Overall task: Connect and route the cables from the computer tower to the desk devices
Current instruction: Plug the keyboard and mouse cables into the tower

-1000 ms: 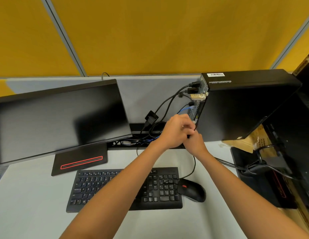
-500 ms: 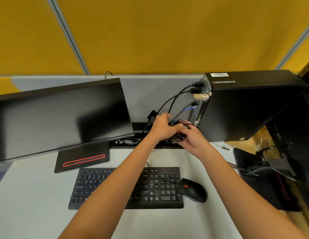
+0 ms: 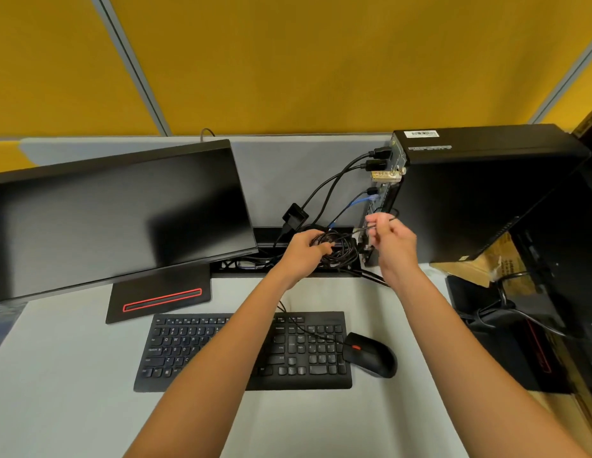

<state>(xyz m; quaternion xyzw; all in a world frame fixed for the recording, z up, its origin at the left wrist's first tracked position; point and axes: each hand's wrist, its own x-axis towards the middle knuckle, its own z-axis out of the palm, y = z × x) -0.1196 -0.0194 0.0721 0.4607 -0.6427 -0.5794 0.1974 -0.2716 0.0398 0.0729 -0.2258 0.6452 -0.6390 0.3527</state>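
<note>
From here I see my left hand (image 3: 306, 251) curled round a bundle of coiled black cable (image 3: 337, 247), its fingers wrapped over the loops just above the slot at the back of the bench (image 3: 73, 391). My right hand (image 3: 392, 241) is raised beside the rear panel of the computer tower (image 3: 480, 200), thumb and forefinger pinching a thin black strand (image 3: 360, 229) that runs back to the coil; the other fingers are loosely curled. The tower stands upright at the right back of the bench, with several black plugs and a blue cable (image 3: 362, 201) seated in its rear ports. The monitor (image 3: 116, 213) sits at the left, tilted, the keyboard (image 3: 195, 348) in front of it, and the mouse (image 3: 370, 358) touches the keyboard's right end, its thin lead crossing the keys
</note>
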